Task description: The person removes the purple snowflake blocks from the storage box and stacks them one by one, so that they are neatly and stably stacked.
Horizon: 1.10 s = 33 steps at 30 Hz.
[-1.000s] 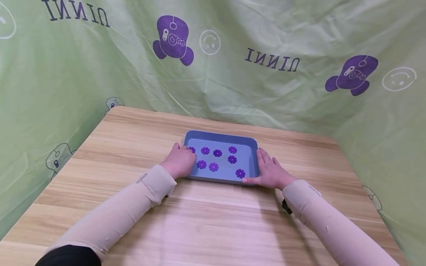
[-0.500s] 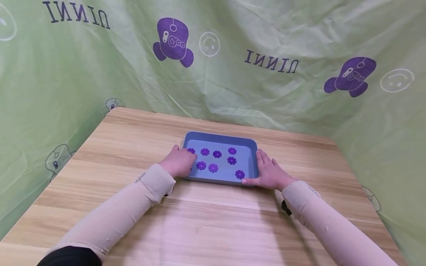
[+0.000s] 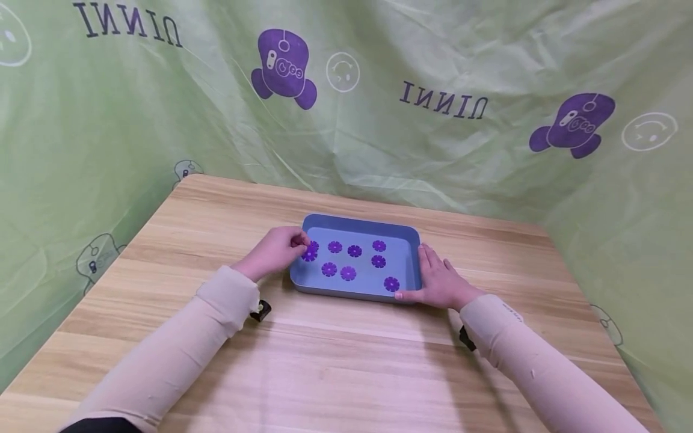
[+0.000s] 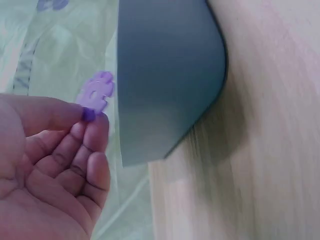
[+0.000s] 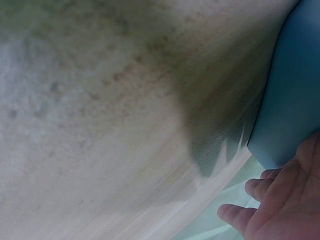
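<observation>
A blue rectangular tray [image 3: 368,226] holds several purple snowflake discs [image 3: 354,251], flat with notched edges. Over the tray's left rim, my left hand [image 3: 273,249] pinches one snowflake disc [image 4: 95,94] between thumb and forefinger. In the head view the held disc [image 3: 309,254] overlaps another one lying in the tray's left part. My right hand [image 3: 441,281] lies along the tray's right end, thumb at the front rim, fingers extended on the outer side. The right wrist view shows the hand [image 5: 290,200] against the tray's outer wall [image 5: 290,95].
The tray stands on a wood-grain table [image 3: 335,361]. Behind and beside the table hangs a green printed curtain [image 3: 368,144]. Dark wrist straps [image 3: 261,311] show below the sleeves.
My left hand has risen out of the tray's left side and moved left, now with a snowflake disc pinched in its fingertips. The right hand and tray stay in place.
</observation>
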### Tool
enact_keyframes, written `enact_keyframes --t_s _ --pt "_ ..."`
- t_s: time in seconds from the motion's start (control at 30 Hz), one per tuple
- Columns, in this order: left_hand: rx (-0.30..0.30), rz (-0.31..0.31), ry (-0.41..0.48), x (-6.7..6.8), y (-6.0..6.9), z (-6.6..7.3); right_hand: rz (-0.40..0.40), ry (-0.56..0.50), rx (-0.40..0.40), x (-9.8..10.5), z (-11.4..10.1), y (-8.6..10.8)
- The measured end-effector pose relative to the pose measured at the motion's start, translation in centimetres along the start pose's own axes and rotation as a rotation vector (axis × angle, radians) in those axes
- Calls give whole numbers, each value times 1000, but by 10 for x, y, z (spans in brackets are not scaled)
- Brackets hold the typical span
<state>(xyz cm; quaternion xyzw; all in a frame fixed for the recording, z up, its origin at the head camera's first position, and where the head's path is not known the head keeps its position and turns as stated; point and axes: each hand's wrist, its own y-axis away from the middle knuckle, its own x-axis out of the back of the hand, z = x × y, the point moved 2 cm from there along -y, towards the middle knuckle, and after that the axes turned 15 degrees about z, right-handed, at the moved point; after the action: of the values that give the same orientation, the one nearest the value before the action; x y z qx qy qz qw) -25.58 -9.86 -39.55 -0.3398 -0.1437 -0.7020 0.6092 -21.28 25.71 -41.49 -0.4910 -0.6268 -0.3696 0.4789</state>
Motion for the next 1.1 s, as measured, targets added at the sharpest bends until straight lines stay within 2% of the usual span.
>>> enact_keyframes --t_s 0.1,0.27,0.4,0.7,1.1 --pt "63 67 70 7 -1 -6 -4 -3 -3 0 0 1" --pt "157 114 162 11 -1 -19 -9 -11 -6 -1 2 2" --pt "212 113 216 15 0 -28 -5 -18 -5 0 1 3" --pt "334 100 278 29 0 -51 -1 -21 -1 0 1 3" --pt "458 100 265 51 4 -81 -15 -8 8 2 0 -1"
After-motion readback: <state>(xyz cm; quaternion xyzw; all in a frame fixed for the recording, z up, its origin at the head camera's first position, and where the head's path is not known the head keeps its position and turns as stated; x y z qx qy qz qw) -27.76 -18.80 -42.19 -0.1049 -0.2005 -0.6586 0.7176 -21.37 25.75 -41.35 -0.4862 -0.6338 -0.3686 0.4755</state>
